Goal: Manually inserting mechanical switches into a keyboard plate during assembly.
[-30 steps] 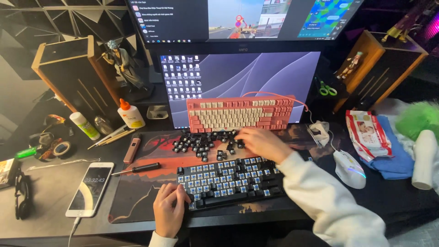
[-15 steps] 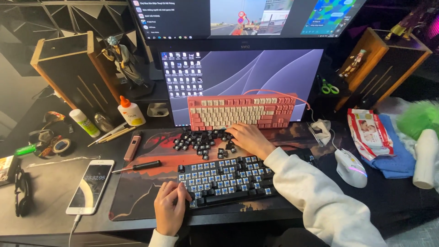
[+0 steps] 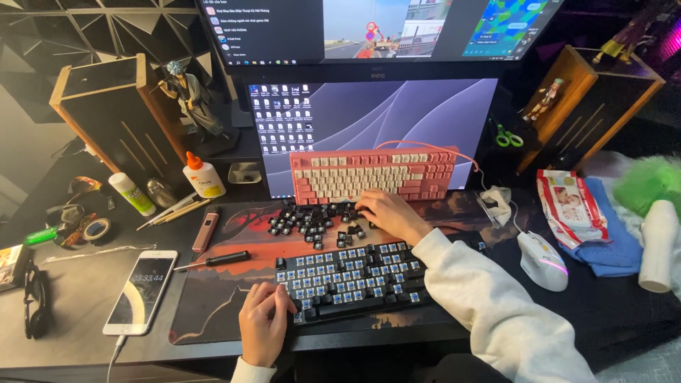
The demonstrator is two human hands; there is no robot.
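Observation:
A black keyboard (image 3: 351,280) with most keycaps off and blue switches showing lies on the red and black desk mat (image 3: 227,237). My left hand (image 3: 262,323) grips its near left corner. My right hand (image 3: 386,213) reaches over it to a pile of loose black keycaps (image 3: 305,221), fingertips down among them; whether it holds a keycap is hidden. A pink and cream keyboard (image 3: 372,175) leans against the lower monitor (image 3: 397,117) just behind the pile.
A screwdriver (image 3: 213,261), a small reddish tool (image 3: 206,229) and a white phone (image 3: 142,291) lie to the left. A glue bottle (image 3: 203,175) stands behind them. A white mouse (image 3: 543,260), a wipes pack (image 3: 571,208) and a blue cloth (image 3: 613,248) sit to the right.
My right hand has slid left and away along the keycap pile. The left hand has stayed on the black keyboard's corner.

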